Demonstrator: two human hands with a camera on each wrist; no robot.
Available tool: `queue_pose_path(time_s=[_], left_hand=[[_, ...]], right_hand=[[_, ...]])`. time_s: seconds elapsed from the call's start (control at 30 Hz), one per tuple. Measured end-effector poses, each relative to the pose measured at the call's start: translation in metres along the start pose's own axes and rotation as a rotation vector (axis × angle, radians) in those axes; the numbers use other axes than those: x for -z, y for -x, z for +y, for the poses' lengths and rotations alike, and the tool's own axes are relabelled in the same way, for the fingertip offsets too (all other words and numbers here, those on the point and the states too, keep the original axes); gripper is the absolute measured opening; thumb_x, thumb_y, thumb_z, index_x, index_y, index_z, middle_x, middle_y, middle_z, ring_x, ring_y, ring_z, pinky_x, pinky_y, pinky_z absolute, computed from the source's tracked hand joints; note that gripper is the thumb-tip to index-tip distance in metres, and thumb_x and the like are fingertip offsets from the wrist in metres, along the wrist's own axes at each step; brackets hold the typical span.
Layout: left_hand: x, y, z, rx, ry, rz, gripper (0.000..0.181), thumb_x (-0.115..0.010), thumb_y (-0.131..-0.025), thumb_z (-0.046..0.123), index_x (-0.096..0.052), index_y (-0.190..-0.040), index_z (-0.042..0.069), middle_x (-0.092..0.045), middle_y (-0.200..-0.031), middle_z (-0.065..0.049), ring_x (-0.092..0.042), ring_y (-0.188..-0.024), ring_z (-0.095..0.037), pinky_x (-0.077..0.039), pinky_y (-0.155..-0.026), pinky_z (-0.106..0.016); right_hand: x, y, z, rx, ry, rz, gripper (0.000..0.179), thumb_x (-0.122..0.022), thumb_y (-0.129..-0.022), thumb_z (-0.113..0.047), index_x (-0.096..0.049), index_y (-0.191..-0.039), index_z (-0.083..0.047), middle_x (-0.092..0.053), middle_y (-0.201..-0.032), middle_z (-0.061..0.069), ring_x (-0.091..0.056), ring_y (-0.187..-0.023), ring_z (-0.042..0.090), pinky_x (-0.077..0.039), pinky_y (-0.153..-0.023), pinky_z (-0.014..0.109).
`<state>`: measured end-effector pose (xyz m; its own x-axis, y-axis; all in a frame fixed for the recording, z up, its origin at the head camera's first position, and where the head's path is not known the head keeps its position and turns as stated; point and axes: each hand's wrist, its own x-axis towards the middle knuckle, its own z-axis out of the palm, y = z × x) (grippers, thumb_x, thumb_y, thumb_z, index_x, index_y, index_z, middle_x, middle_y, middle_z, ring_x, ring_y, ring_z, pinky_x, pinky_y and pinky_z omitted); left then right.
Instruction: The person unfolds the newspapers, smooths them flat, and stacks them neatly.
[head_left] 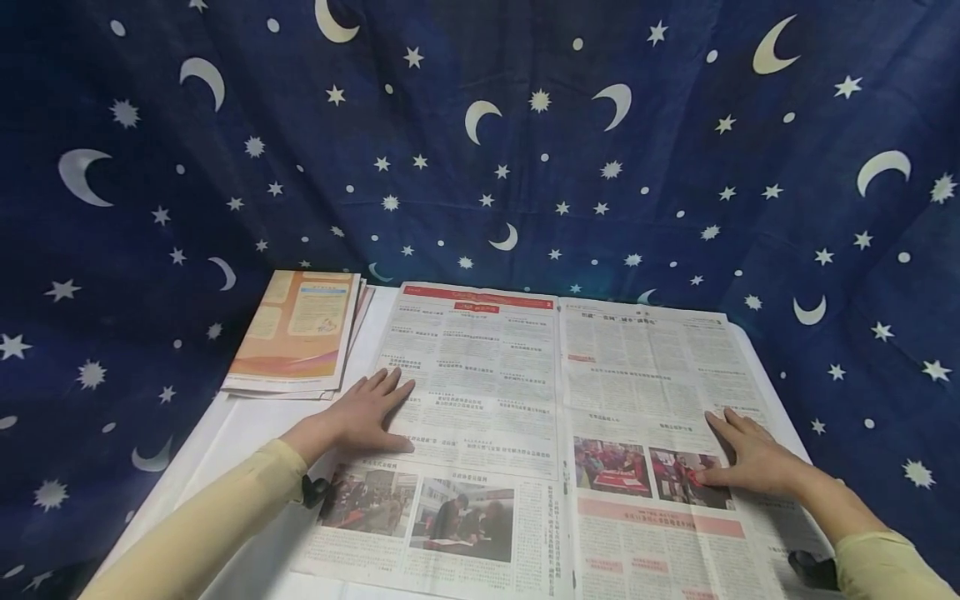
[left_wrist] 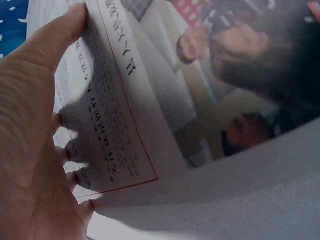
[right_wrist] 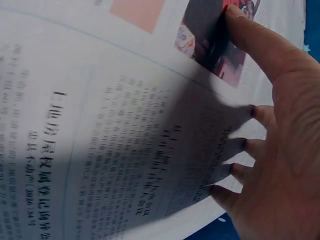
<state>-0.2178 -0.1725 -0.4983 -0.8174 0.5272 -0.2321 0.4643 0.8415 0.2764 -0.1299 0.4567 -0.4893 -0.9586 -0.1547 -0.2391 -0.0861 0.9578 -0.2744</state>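
Observation:
A newspaper (head_left: 487,425) lies spread out on the white table, its fold running down the middle and its text upside down in the head view. My left hand (head_left: 367,417) rests on the left page near its outer edge, fingers spread. On the right page, my right hand (head_left: 757,458) touches the paper beside a printed photo, thumb on the picture. The left wrist view shows the left hand (left_wrist: 35,130) with thumb and fingertips against the sheet. In the right wrist view the right hand (right_wrist: 280,135) likewise has its fingertips on the page. Neither hand grips anything.
A small stack of folded papers (head_left: 292,329), orange and cream on top, lies at the table's back left. The white table (head_left: 180,492) shows along the left side. Behind and around it hangs a dark blue cloth (head_left: 465,125) with moons and stars.

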Motion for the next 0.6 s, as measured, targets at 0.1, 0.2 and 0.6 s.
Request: queue_pose_path(time_s=[0.1, 0.2, 0.6], left_hand=[[0.001, 0.001, -0.001, -0.013, -0.005, -0.005, 0.112, -0.069, -0.079, 0.076, -0.03, -0.162, 0.011, -0.017, -0.167, -0.023, -0.011, -0.153, -0.046, -0.013, -0.121, -0.062], [0.005, 0.006, -0.005, -0.027, -0.007, 0.01, 0.107, -0.072, -0.081, 0.071, -0.035, -0.161, 0.011, -0.021, -0.166, -0.023, -0.014, -0.152, -0.047, -0.015, -0.121, -0.062], [0.043, 0.043, -0.058, 0.071, 0.092, 0.292, 0.078, -0.072, -0.094, 0.043, -0.043, -0.156, 0.006, -0.032, -0.161, -0.026, -0.018, -0.15, -0.049, -0.019, -0.118, -0.068]], right_hand=[[0.0, 0.001, -0.001, 0.001, -0.007, -0.012, 0.113, -0.084, -0.074, -0.055, -0.036, -0.15, 0.012, -0.023, -0.151, 0.047, -0.02, -0.134, 0.07, -0.023, -0.1, 0.084], [0.004, -0.003, -0.004, -0.003, 0.011, -0.022, 0.11, -0.084, -0.075, -0.056, -0.038, -0.149, 0.012, -0.025, -0.149, 0.047, -0.023, -0.133, 0.069, -0.026, -0.099, 0.084], [0.017, -0.035, -0.082, 0.216, 0.036, 0.064, 0.083, -0.075, -0.091, -0.044, -0.044, -0.152, 0.002, -0.038, -0.152, 0.037, -0.036, -0.137, 0.059, -0.034, -0.104, 0.075]])
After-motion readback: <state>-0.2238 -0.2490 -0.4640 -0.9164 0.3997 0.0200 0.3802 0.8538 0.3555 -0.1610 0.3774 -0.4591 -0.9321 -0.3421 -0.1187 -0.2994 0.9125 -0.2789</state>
